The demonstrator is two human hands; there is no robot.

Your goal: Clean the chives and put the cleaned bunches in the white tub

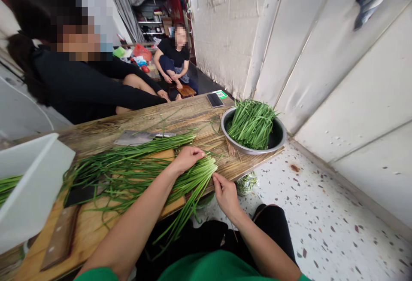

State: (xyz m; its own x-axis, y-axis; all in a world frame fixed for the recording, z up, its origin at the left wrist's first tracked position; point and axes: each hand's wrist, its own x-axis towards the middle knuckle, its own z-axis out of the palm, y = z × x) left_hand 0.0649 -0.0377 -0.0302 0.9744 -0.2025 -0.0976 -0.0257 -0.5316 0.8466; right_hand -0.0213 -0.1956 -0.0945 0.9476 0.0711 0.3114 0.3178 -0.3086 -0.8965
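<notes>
A bunch of garlic chives (199, 171) lies across the wooden cutting board (88, 231), its pale cut ends fanned toward the right and some leaves hanging over the front edge. My left hand (189, 158) rests over the bunch near those ends, thumb and fingers pinched together on the chives. Just right of the pale tips, my right hand (226, 193) is closed in a pinch; what it holds is too small to make out, though a thin stick shows below it. More chives (151, 145) lie behind. A cleaver (61, 238) with a wooden handle is partly covered by leaves.
A metal bowl (281, 137) heaped with chives stands at the table's right end, beside thin wooden skewers (232, 150). A second blade (131, 138) and a phone (215, 100) lie farther back. A white bin (35, 178) stands left. Two people sit beyond the table.
</notes>
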